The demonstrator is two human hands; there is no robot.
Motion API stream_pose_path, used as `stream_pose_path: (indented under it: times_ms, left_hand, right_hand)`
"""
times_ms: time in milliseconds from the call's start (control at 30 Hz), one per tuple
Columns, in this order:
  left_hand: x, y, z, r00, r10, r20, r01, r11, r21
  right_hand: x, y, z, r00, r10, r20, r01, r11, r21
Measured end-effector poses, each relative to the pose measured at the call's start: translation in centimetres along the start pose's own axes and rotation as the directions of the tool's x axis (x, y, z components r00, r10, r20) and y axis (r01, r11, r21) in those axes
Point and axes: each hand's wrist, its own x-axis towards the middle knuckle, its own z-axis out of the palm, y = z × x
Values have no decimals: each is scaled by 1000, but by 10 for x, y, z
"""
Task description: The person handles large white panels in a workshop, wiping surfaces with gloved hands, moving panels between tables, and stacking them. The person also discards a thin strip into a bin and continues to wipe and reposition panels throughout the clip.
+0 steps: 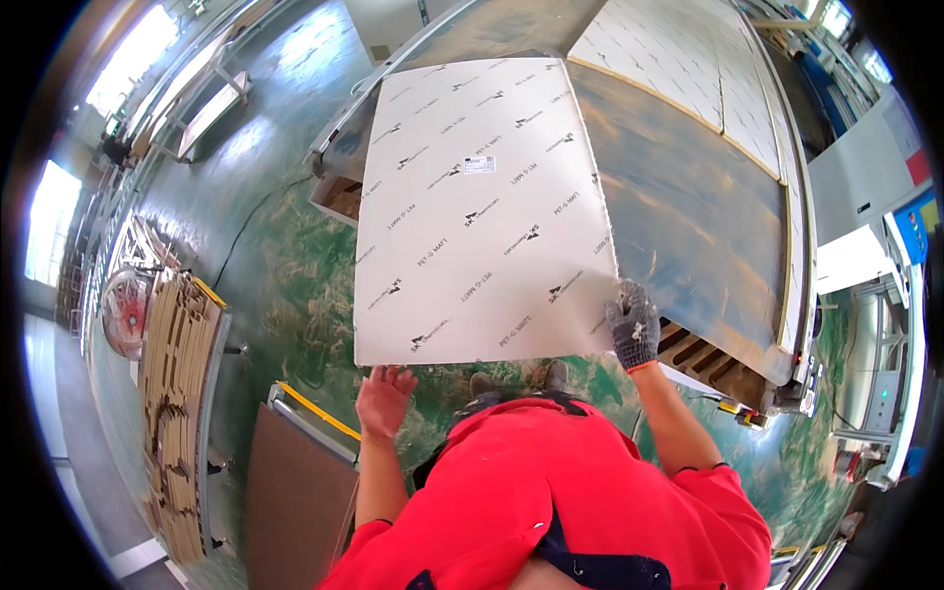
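A large white rectangular panel [482, 226] with repeated dark print and a small label lies partly on a worn dark worktable [669, 197], its near end reaching out over the floor toward me. My right hand [634, 324], in a dark grey knit glove with an orange cuff, is closed on the panel's right edge near the front corner. At the near left corner is my bare left hand [386, 401]. Its fingers are slightly apart, with the tips at the panel's front edge and not wrapped over the top.
More printed white panels [669, 49] lie at the table's far right. To the left, stacked brown strips [182, 393] fill a cart beside a round fan [128, 310]. A brown board [295, 492] stands near my left arm. Slatted wood [713, 364] shows under the table's near end.
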Motion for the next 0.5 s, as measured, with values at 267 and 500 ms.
stream_pose_path:
  times_ms: [267,500]
  left_hand:
    - [16,-34,66,992,-92,-83,100,991,93]
    - [31,-78,86,944,-170,-283,200,977,79]
  right_hand:
    - [-77,-72,49,982,134,129,-173,916,362]
    - [-71,-130,56,896,-431,-107,443,883,152]
